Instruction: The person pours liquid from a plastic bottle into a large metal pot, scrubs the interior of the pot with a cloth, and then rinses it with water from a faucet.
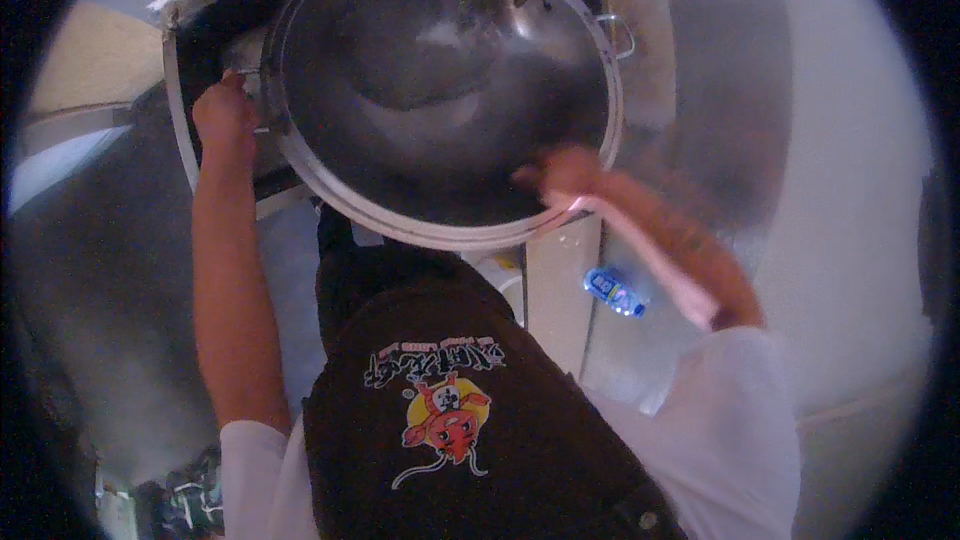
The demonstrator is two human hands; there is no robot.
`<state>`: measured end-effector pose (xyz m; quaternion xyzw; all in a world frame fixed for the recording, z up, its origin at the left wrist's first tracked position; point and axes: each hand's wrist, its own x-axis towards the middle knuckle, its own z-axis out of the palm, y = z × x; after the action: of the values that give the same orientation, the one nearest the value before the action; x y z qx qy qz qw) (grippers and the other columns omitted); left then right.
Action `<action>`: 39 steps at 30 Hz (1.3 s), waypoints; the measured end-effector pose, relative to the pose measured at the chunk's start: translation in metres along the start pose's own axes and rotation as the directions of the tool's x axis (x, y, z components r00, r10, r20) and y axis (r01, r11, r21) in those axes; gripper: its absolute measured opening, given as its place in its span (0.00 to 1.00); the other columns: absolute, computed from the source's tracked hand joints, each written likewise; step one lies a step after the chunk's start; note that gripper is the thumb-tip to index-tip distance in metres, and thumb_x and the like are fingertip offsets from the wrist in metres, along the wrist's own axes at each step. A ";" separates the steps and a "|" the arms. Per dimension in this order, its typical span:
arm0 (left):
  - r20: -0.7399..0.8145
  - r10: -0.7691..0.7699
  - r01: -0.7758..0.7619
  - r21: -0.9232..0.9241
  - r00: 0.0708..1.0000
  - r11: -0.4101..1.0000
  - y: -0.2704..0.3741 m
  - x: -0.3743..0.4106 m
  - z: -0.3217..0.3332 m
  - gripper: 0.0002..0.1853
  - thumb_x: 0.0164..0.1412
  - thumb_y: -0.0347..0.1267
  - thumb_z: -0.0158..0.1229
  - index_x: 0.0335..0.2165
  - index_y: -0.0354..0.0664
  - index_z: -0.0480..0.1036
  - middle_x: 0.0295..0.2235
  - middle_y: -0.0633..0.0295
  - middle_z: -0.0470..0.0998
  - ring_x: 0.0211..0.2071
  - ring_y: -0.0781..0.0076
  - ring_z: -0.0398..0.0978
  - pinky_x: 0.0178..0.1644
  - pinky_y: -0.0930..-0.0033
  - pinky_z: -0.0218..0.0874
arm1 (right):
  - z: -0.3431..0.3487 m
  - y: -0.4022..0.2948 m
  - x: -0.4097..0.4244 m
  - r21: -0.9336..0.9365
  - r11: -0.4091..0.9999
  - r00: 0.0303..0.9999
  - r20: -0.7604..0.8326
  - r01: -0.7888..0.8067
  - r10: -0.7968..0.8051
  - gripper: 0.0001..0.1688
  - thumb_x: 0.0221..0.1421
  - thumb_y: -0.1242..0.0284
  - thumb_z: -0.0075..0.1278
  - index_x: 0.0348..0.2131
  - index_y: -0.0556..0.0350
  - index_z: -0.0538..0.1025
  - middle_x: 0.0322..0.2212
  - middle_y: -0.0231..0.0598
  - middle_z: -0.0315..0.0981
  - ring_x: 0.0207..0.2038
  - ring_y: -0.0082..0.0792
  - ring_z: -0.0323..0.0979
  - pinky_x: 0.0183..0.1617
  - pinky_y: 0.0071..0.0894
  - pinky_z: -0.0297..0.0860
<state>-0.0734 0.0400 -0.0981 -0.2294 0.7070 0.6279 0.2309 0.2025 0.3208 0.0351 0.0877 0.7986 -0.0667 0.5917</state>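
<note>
A large round metal pot [450,112] with a thick pale rim is in front of me, its inside dark with shiny patches. My left hand [225,109] is closed around the wire handle on its left side. Another wire handle [619,37] sticks out at the right, with no hand on it. My right hand [566,176] reaches over the near right part of the rim, fingers inside the pot. Motion blur hides whether those fingers hold something or touch the metal.
A squared frame [171,75] with a pale, worn edge surrounds the pot's far and left sides. A blue-labelled plastic bottle [615,291] lies at the right on a grey surface [630,352]. My dark apron [442,315] bears a cartoon crayfish and writing, close below the rim.
</note>
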 end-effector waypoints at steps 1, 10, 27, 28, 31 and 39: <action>-0.011 0.014 -0.013 0.085 1.000 0.996 0.002 0.002 0.002 0.12 0.60 0.35 0.55 0.29 0.36 0.76 0.14 0.66 0.65 0.13 0.71 0.61 0.17 0.67 0.51 | 0.032 -0.018 0.011 0.158 0.963 0.970 -0.147 0.217 -0.195 0.31 0.63 0.49 0.33 0.49 0.51 0.73 0.47 0.53 0.71 0.49 0.52 0.69 0.52 0.46 0.66; 0.019 -0.044 0.045 -0.023 0.999 0.999 0.006 -0.020 0.002 0.10 0.57 0.33 0.55 0.23 0.40 0.72 0.15 0.68 0.62 0.12 0.76 0.56 0.16 0.70 0.45 | -0.019 0.175 0.077 -0.387 0.916 0.763 -0.623 -0.108 -0.173 0.26 0.54 0.62 0.47 0.50 0.53 0.71 0.47 0.53 0.70 0.49 0.54 0.68 0.52 0.47 0.67; 0.014 -0.040 0.041 -0.108 0.999 0.993 0.024 -0.035 0.017 0.11 0.57 0.33 0.56 0.20 0.44 0.68 0.15 0.72 0.60 0.14 0.80 0.55 0.16 0.73 0.44 | -0.022 0.196 0.137 -0.535 0.802 0.695 -0.683 -0.266 -0.226 0.37 0.55 0.55 0.47 0.57 0.60 0.63 0.61 0.53 0.50 0.63 0.53 0.50 0.65 0.46 0.50; 0.031 -0.029 0.032 -0.099 0.999 0.995 0.020 -0.034 0.021 0.11 0.57 0.33 0.56 0.20 0.44 0.69 0.15 0.73 0.61 0.14 0.80 0.55 0.16 0.73 0.45 | -0.010 0.184 0.160 -0.482 0.844 0.760 -0.632 -0.235 -0.150 0.37 0.55 0.56 0.46 0.57 0.60 0.63 0.61 0.53 0.49 0.63 0.53 0.49 0.66 0.45 0.49; 0.006 -0.020 0.020 -0.058 1.000 0.998 0.011 -0.022 0.016 0.10 0.58 0.34 0.56 0.22 0.43 0.71 0.15 0.73 0.62 0.14 0.81 0.56 0.16 0.74 0.45 | 0.029 0.099 0.148 -0.147 0.977 0.851 -0.482 0.157 -0.209 0.32 0.57 0.58 0.44 0.55 0.59 0.66 0.61 0.51 0.52 0.62 0.50 0.52 0.66 0.42 0.48; -0.063 -0.017 0.017 0.004 0.998 1.000 0.013 -0.021 0.004 0.11 0.60 0.35 0.55 0.27 0.38 0.75 0.16 0.71 0.63 0.13 0.80 0.57 0.16 0.73 0.46 | -0.003 0.154 0.109 -0.370 0.924 0.827 -0.488 0.093 -0.278 0.29 0.58 0.60 0.42 0.56 0.51 0.65 0.59 0.51 0.54 0.61 0.58 0.53 0.63 0.53 0.53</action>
<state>-0.0649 0.0461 -0.0750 -0.2547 0.7132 0.6169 0.2143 0.2026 0.4781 -0.0693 -0.0770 0.9352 0.0372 0.3437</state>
